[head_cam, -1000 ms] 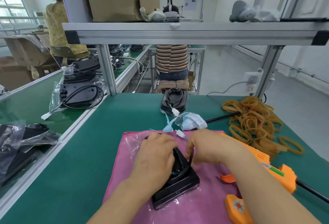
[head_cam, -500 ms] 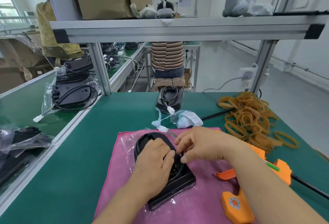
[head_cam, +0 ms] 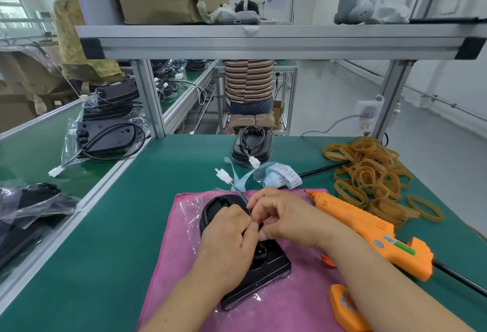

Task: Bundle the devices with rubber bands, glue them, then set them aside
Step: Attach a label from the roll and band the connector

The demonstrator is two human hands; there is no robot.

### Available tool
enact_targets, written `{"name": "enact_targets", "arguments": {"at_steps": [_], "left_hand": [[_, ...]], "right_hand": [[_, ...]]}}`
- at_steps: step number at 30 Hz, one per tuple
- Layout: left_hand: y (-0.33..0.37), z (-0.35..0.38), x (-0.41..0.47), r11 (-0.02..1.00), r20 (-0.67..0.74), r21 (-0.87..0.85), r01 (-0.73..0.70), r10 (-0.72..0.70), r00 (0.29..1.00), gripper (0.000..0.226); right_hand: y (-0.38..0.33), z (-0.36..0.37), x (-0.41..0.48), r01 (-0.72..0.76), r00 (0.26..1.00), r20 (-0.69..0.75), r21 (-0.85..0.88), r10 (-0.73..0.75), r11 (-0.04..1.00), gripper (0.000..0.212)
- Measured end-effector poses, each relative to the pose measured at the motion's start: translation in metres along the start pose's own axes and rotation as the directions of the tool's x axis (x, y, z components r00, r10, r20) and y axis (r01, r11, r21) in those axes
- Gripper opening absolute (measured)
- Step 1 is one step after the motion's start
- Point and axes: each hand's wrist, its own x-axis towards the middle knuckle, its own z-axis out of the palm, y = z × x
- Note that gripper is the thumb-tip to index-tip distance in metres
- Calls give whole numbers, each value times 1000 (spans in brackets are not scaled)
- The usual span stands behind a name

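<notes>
The black device (head_cam: pixel 271 265) lies on a pink cloth (head_cam: pixel 174 265) on the green tabletop (head_cam: pixel 118 226), and its cable (head_cam: pixel 240 194) ends in a white connector (head_cam: pixel 220 174) just past the cloth. The left hand (head_cam: pixel 226 236) rests on the device with its fingers (head_cam: pixel 246 228) curled round the cable, while the right hand (head_cam: pixel 287 218) pinches the same cable beside them. An orange glue gun (head_cam: pixel 363 226) lies to the right, near a heap of rubber bands (head_cam: pixel 369 170).
</notes>
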Motion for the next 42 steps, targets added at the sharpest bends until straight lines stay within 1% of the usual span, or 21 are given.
{"name": "enact_targets", "arguments": {"at_steps": [1,2,5,7,10,12,14,15,17,18,20,22,24,26,28,30,32,36,38,40,42], "left_hand": [[0,1,0,1000,-6,-5,-3,3,1000,33],[0,1,-1,1000,-9,1,-2,2,1000,32],[-1,3,-3,1000,-18,5,-5,5,1000,24],[0,2,-4,999,-31,-37,6,-7,999,9],[-1,3,-5,995,-55,-101,26,-31,998,28],[-2,5,-4,983,-113,-180,42,-63,992,36],[-6,6,-5,960,-216,-272,74,-136,967,33],[-7,7,-5,943,-260,-319,97,-186,947,32],[-8,7,-5,898,-302,-417,137,-279,911,35],[-8,7,-5,879,-310,-455,146,-310,899,38],[-8,7,-5,848,-324,-509,148,-348,880,42],[-11,7,-5,851,-355,-508,136,-350,867,44],[-17,3,-4,854,-373,-501,142,-361,855,43],[-28,-6,-1,840,-367,-511,182,-404,838,40],[-42,-16,5,830,-316,-483,280,-463,828,31],[-54,-26,13,820,-228,-424,385,-508,831,21],[-60,-32,21,832,-165,-352,429,-506,847,17],[-58,-33,32,840,-133,-301,452,-506,852,10],[-56,-30,34,844,-129,-290,452,-502,855,11],[-51,-29,36,850,-131,-294,438,-490,862,13],[-47,-28,36,857,-139,-300,420,-475,869,17]], "right_hand": [[1,1,-1,0,1000,0,17,0,1000,25],[1,1,-1,-2,1000,2,-13,2,1000,28],[-1,-2,2,-70,997,-39,-269,61,961,43],[-5,-2,6,-102,995,-46,-336,92,936,43],[-10,0,13,-124,991,19,-258,134,958,34],[-12,0,17,-154,988,-3,-169,155,974,34],[-12,0,21,-172,984,-60,-148,165,974,28],[-12,2,23,-169,984,-90,-174,155,970,24],[-12,7,29,-156,982,-148,-291,117,944,12],[-12,10,31,-163,979,-175,-345,107,924,12],[-11,17,37,-200,970,-212,-398,122,895,35],[-8,22,41,-229,961,-242,-419,136,879,45],[-5,24,41,-231,954,-268,-365,136,902,41],[0,19,38,-242,938,-311,-262,156,934,32],[5,10,36,-265,921,-342,-205,185,942,27],[9,-2,35,-292,912,-356,-224,201,930,26],[13,-12,37,-315,908,-360,-250,214,916,28],[23,-20,40,-336,893,-396,-271,214,902,31],[26,-24,39,-349,879,-424,-266,216,899,32],[28,-35,36,-369,857,-463,-248,225,896,28],[33,-54,32,-412,811,-534,-236,236,880,18]]}}
